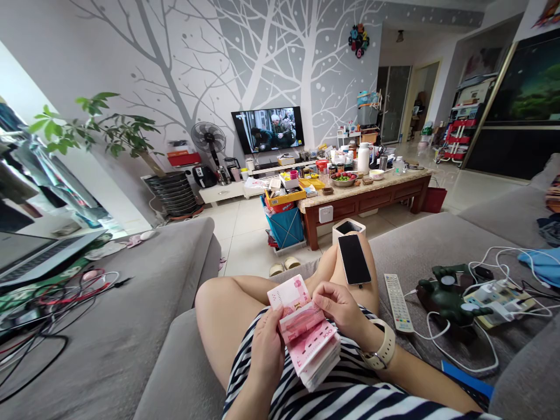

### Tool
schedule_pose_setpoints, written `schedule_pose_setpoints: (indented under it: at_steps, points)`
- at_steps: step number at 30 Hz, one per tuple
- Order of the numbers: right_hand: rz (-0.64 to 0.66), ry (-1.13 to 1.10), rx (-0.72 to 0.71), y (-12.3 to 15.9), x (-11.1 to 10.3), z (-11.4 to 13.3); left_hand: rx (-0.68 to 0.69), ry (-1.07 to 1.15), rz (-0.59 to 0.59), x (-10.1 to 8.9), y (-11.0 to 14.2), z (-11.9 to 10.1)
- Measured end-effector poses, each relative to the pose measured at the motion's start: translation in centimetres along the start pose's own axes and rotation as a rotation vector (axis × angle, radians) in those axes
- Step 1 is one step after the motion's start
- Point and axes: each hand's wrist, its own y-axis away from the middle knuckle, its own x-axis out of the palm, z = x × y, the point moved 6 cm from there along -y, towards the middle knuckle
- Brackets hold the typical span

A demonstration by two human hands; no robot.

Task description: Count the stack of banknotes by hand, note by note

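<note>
A thick stack of pink banknotes (311, 349) lies above my lap, bent so that several notes fan toward me. My left hand (268, 344) grips the stack along its left side, thumb on top. At the upper right edge, my right hand (336, 303) pinches the corner of a note between thumb and fingers; a pale watch sits on that wrist. One note's far end sticks out flat beyond the fold. A smartphone (354, 259) with a dark screen rests on my right thigh, just past my right hand.
Right of my leg, a white remote control (398, 303) lies on the grey sofa beside a dark green figurine (450, 294) and a power strip (499, 303) with white cables. Tangled cables and a laptop (39, 256) lie at left. Ahead stands a cluttered coffee table (371, 201).
</note>
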Motion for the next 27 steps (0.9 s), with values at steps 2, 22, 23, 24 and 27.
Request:
schedule_pose_setpoints:
  at_steps: [2,22,23,24,27]
  points:
    - [-0.003,0.006,0.003,0.01,-0.01,-0.03,0.001,0.009,0.007,0.02,-0.02,0.01]
    - [-0.001,0.007,0.017,0.03,-0.16,-0.42,0.002,-0.005,-0.006,0.04,0.05,-0.02]
    - [0.000,0.007,0.019,0.03,-0.18,-0.46,0.002,-0.016,-0.006,0.04,0.06,-0.03]
    - [0.004,0.003,0.018,0.03,-0.18,-0.50,0.001,-0.023,-0.005,0.05,0.07,-0.03]
    - [0.011,-0.005,0.006,0.01,-0.19,-0.52,-0.007,-0.018,-0.004,0.01,0.03,0.08]
